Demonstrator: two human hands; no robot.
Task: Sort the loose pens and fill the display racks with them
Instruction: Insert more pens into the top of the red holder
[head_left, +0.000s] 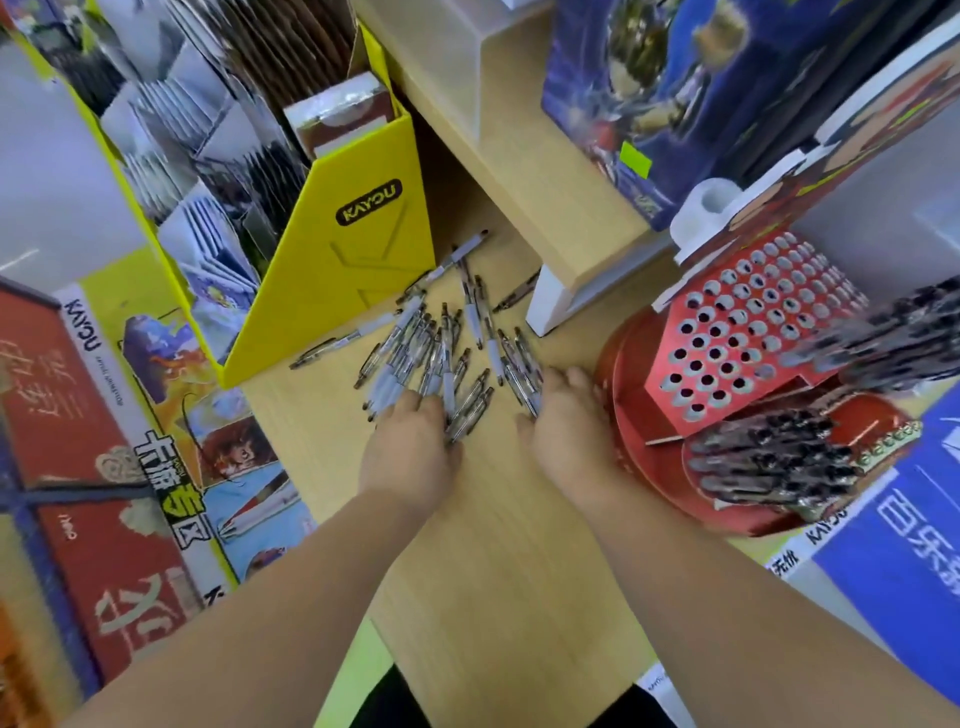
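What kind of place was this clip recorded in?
Most likely a stationery or toy shop: a red pen rack with rows of holes, a yellow card display box, and loose pens on a wooden counter.

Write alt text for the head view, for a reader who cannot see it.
The left hand and right hand rest on the edge of a scattered pile of loose pens on a wooden counter. A red display rack with many empty holes and some pens in it stands to the right; a yellow box stands to the left.
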